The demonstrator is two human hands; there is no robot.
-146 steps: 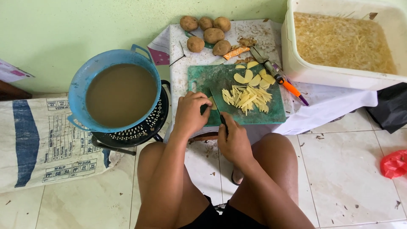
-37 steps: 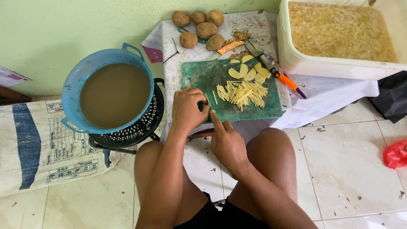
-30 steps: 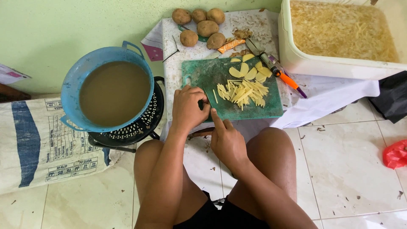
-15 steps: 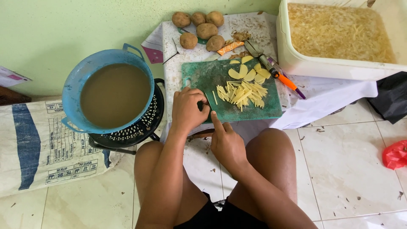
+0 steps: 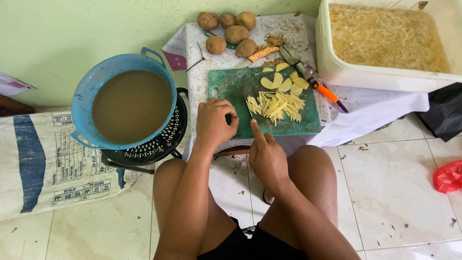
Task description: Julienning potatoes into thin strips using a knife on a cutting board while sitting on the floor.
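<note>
- Two bare hands work low over a green cutting board (image 5: 231, 89) on a white-covered low table (image 5: 370, 113), and I read the scene from the left edge across.
- Far left, I see a printed white sack (image 5: 43, 159) lying on the tiled floor.
- Next, a blue basin (image 5: 84, 91) of murky brown water sits on a black perforated stand (image 5: 159, 144), just beside the table.
- The left hand (image 5: 215, 123) rests on the board's near left corner, fingers curled down and pressed together; I cannot tell what, if anything, is pinned under them.
- The right hand (image 5: 267, 156) sits at the board's near edge, closed on the handle of a knife (image 5: 247, 107), forefinger stretched along its back, the thin blade pointing away across the board.
- Just right of the blade, a heap of pale yellow potato strips (image 5: 276, 103) lies mid-board, with several flat potato slices (image 5: 284, 83) near the far edge.
- Behind the board, I count six whole brown potatoes (image 5: 231, 29) clustered against the green wall.
- An orange-handled tool (image 5: 320, 86) lies along the board's right edge.
- A large white tub (image 5: 337, 72) of shredded potato in water fills the top right.
- Far right, a red plastic bag (image 5: 447, 175) lies on the floor.
</note>
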